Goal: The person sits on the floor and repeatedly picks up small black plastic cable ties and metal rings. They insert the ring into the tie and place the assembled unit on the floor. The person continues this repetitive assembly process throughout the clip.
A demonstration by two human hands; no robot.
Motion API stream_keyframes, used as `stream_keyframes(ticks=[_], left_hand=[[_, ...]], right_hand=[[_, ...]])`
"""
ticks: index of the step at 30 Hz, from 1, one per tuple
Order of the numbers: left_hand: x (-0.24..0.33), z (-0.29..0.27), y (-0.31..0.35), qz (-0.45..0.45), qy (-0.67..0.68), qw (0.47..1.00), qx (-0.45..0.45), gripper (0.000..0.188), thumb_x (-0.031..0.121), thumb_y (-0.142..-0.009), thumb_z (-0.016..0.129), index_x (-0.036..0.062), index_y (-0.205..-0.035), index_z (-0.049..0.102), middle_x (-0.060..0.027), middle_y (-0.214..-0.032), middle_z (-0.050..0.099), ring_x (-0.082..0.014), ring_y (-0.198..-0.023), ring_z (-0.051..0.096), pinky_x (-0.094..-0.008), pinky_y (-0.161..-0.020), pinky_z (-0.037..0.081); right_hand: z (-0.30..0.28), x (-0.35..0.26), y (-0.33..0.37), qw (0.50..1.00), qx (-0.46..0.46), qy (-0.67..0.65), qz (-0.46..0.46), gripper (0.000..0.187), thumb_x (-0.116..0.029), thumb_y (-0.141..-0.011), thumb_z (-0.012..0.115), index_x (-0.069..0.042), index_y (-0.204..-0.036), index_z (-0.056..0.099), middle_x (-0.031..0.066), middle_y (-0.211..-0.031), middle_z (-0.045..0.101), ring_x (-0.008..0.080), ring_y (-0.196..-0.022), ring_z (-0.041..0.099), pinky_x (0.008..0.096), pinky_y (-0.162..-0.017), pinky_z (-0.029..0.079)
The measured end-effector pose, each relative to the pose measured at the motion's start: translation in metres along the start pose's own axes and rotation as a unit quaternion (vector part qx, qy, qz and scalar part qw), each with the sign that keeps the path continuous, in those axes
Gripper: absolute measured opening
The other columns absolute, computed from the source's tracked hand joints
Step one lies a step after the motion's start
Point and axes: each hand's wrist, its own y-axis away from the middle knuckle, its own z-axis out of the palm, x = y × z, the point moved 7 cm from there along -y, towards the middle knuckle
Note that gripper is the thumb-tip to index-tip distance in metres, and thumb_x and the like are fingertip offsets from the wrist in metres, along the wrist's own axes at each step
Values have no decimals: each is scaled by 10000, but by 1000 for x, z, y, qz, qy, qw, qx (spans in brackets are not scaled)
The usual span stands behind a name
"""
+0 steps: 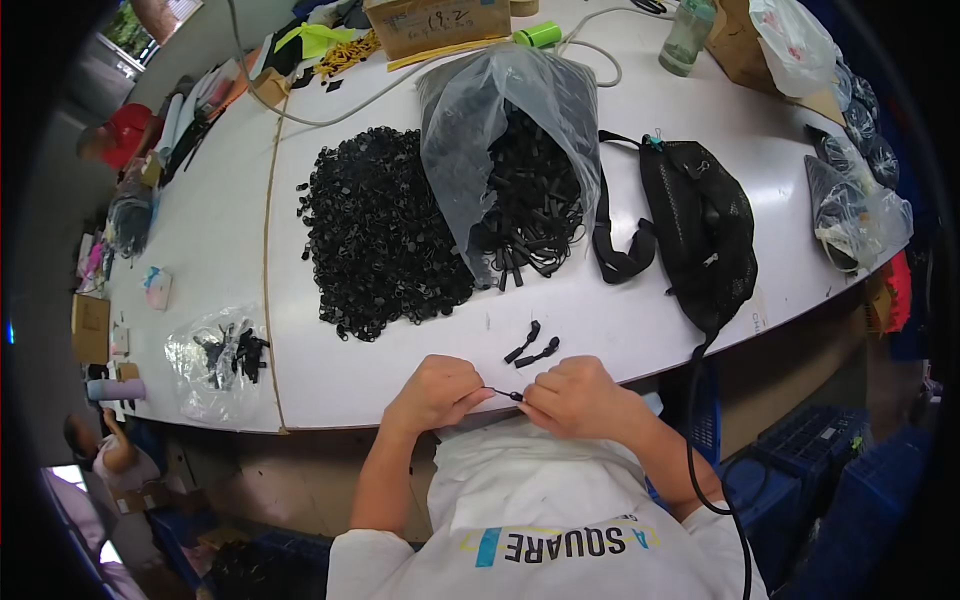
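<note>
Holding a short black cord [499,391] taut between left hand [440,392] and right hand [575,398], at the table's front edge and just before a white shirt [540,495]. Pinching one end between thumb and forefinger of the left hand, with the other fingers curled closed into the palm. Gripping the opposite end, beside a small dark knob, in the right hand, with thumb against bent forefinger and with the remaining fingers folded. Cannot tell how much of the cord is hidden inside either grip.

Looking just beyond the knuckles, finding two loose black pulls [537,352] side by side on the white table [400,362]. Farther up, meeting a broad heap of small black parts [385,230], then, right beside it, a clear plastic bag [460,125] with its mouth spilling long black pieces [530,195]. Passing right to a black mesh bag [705,230] with its strap [625,262] curled alongside. Turning left across the table seam to a small clear bag [195,380] with black pieces in it. Reaching the far edge, noting a cardboard box [440,20], a green roll [537,36] and a clear bottle [687,42].
</note>
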Motion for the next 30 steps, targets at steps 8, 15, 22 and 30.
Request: stream_keyframes(ticks=[8,15,22,30], left_hand=[[-14,-29,-2,-232,-193,944,132,333,269,-708,797,51,-837,582,-69,-616,555,-256,-513,540,-344,-499,425],[-48,-41,-1,-347,-362,848,169,286,294,-798,739,78,-869,565,-77,-627,610,-268,-546,612,-375,-508,455],[-54,-42,8,-339,-342,855,192,169,200,-822,691,86,-838,567,-48,-583,593,-254,-523,606,-367,-490,452],[-49,-47,11,-375,-324,844,204,235,203,-804,698,71,-951,569,-83,-632,629,-271,-554,632,-378,-498,473]], right_hand=[[-18,47,-11,983,-64,62,158,286,-239,-773,683,-43,-965,603,79,-672,607,259,-577,624,373,-512,487],[-2,120,-67,943,-108,147,277,291,-56,-766,614,37,-1034,548,193,-776,667,329,-709,684,411,-608,536],[-5,129,-75,943,-57,134,300,180,-43,-750,633,31,-884,537,206,-748,663,366,-684,675,435,-615,540],[-33,119,-47,831,124,-409,355,89,28,-819,540,21,-907,535,122,-654,640,210,-628,673,299,-514,495]])
